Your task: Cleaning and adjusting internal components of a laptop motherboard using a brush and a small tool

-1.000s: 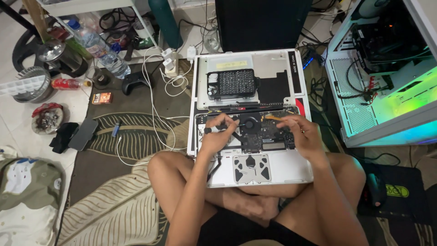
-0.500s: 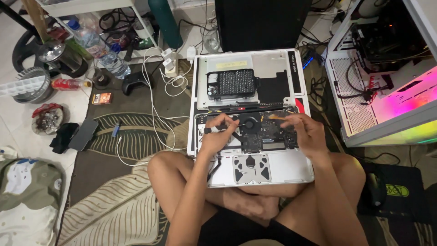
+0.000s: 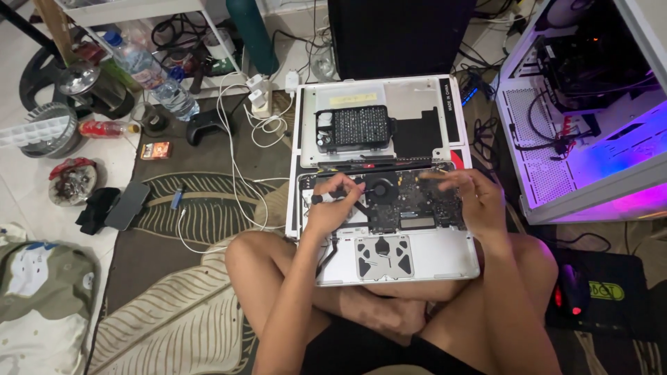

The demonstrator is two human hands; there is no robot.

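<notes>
Here, opened laptop point(image 3: 389, 222) on patterned rug point(image 3: 194, 208), floor.

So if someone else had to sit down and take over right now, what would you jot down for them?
Left hand: gripping a dark-handled screwdriver, over the left side of the opened laptop, beside the fan.
Right hand: holds nothing, fingers resting on the circuit board at the right.
Bottom cover is already off and lies behind the laptop, with a bit set case on it.
Board, fan and trackpad still sit in the shell.
</notes>
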